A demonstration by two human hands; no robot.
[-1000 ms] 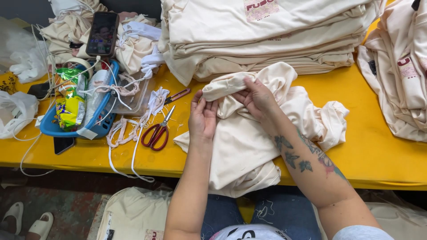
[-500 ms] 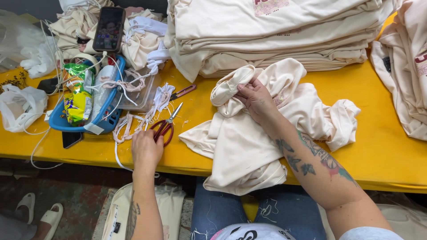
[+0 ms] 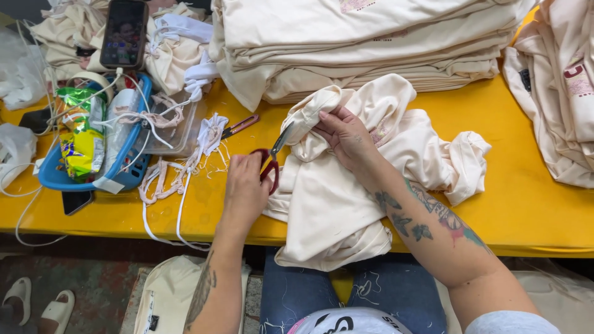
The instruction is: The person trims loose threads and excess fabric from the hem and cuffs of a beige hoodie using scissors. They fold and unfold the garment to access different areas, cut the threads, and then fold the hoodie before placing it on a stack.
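Two hands at work — the left hand (image 3: 246,185) grips red-handled scissors (image 3: 270,162), blades aimed at the cream garment (image 3: 334,192) on the yellow table (image 3: 526,204). The right hand (image 3: 346,133) pinches a bunched fold. Soft, light cloth, likely floppy — best held near the cut.

A green and yellow snack packet (image 3: 80,139) lies in the blue basket, well left of the left hand (image 3: 246,188). Above it, a dark phone screen (image 3: 124,32) leans on cloth. Another phone (image 3: 77,201) lies below the basket.
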